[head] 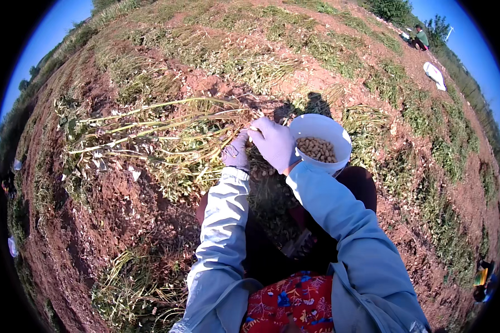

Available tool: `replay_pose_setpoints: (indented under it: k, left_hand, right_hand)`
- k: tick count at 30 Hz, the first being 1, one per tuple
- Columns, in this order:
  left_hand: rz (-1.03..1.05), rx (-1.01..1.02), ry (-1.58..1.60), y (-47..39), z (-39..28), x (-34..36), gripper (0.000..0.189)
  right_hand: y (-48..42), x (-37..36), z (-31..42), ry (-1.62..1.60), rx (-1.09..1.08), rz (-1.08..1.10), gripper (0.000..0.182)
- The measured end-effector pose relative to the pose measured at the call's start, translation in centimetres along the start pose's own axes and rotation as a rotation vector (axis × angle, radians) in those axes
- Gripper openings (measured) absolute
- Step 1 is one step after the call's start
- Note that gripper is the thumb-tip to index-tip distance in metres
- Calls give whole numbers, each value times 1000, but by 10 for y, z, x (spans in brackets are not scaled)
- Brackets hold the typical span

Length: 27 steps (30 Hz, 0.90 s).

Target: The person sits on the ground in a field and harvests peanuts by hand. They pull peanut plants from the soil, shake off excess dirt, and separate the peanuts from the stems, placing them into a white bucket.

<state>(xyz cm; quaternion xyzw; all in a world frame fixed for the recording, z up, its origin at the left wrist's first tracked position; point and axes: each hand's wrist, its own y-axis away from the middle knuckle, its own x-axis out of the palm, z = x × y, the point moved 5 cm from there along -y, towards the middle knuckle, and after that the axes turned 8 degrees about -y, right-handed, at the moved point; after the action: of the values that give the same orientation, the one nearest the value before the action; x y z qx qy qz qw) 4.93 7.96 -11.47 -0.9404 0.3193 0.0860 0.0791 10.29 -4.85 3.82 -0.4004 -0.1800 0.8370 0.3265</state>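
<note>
In the head view, my gloved left hand grips the root end of an uprooted peanut plant. Its long yellow-green stems fan out to the left over dry foliage. My right hand, in a pale lilac glove, meets the left at the roots. Between its thumb and fingers is a small pale peanut pod, partly covered. Close by on the right, a white plastic bucket stands tilted towards me by my knee. Unshelled peanuts cover its bottom. More pods hang or lie in shade below my hands.
Rows of pulled plants lie across the reddish soil. Another heap of plants is at lower left. Far off at upper right, a person sits near a white sack. My bent knees flank the shaded ground before me.
</note>
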Motion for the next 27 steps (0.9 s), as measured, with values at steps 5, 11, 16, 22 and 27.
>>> replay_pose_setpoints:
  k: [5,11,16,22,27]
  left_hand:
    - [-14,89,-65,11,-21,-2,28]
    - [55,104,-106,17,-46,16,24]
    - [32,-351,837,11,-44,20,30]
    - [20,-367,736,10,-54,12,31]
    - [64,-404,645,17,-32,2,22]
  right_hand:
    - [0,-15,16,170,-230,70,11]
    - [14,-15,7,482,-426,290,19]
    - [17,-31,6,410,-326,396,24]
    - [4,-124,-111,378,38,117,30]
    - [4,-105,-132,-101,228,262,48]
